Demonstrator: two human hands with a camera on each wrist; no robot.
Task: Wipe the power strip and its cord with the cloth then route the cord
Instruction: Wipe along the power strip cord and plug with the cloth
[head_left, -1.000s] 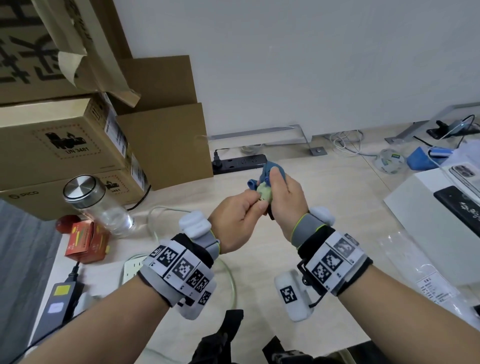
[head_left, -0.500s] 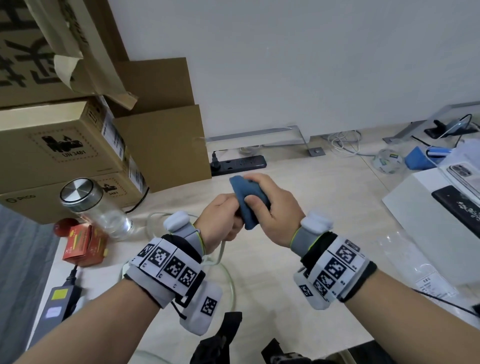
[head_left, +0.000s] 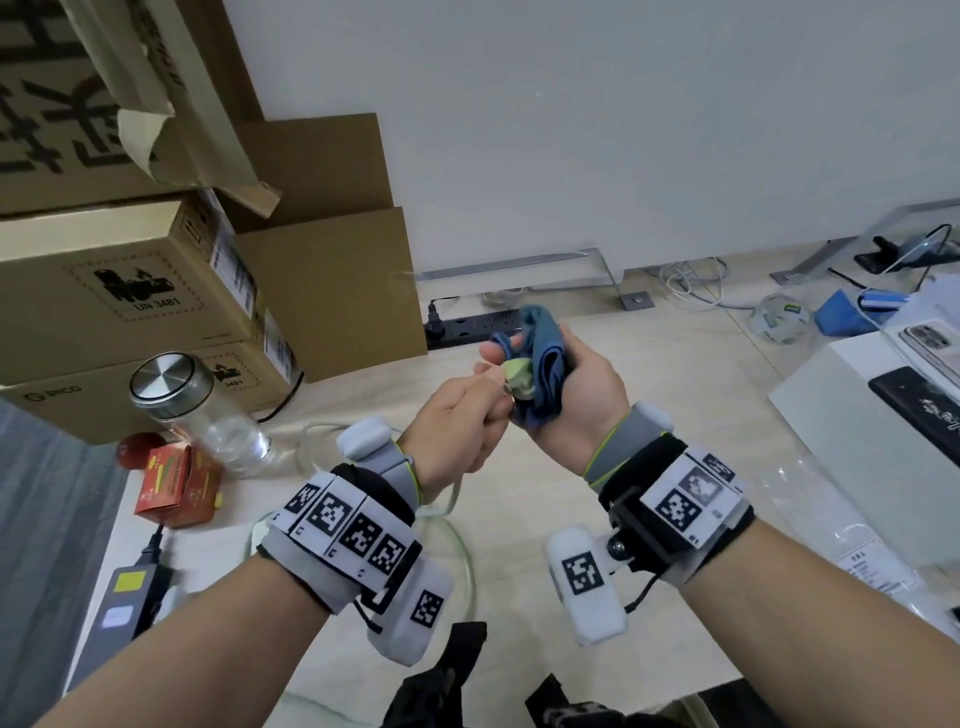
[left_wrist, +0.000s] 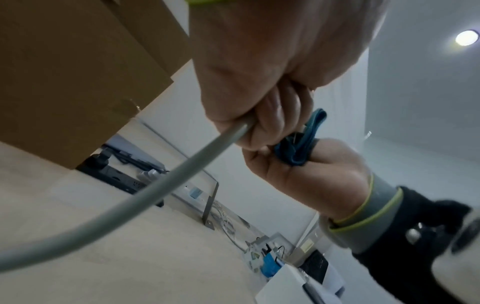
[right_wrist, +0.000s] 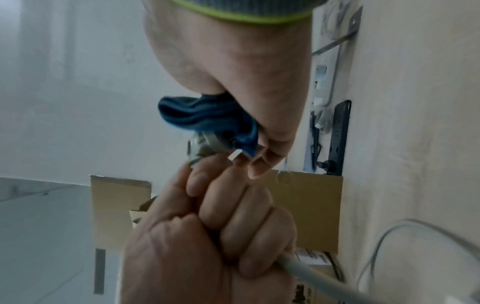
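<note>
My left hand (head_left: 462, 421) grips the pale grey cord (left_wrist: 130, 203) in a fist just below its plug (head_left: 519, 379). My right hand (head_left: 587, 395) holds the bunched blue cloth (head_left: 545, 353) and presses it round the plug, whose pale head shows between both hands. In the right wrist view the cloth (right_wrist: 202, 115) wraps the plug (right_wrist: 205, 148) above the left fist (right_wrist: 207, 236). The cord (head_left: 462, 551) hangs down and loops on the table under my left wrist. A white corner beside that wrist may be the power strip (head_left: 262, 525); most of it is hidden.
Cardboard boxes (head_left: 130, 291) are stacked at the left. Near them stand a glass jar (head_left: 197, 415) and a red carton (head_left: 176, 483). A black power strip (head_left: 472, 327) lies by the wall. A white box (head_left: 857, 441) sits at right, a black adapter (head_left: 124, 608) at front left.
Half a second ago my right hand and the cloth covered the plug completely. The hand has since turned back, so the plug's pale head shows again.
</note>
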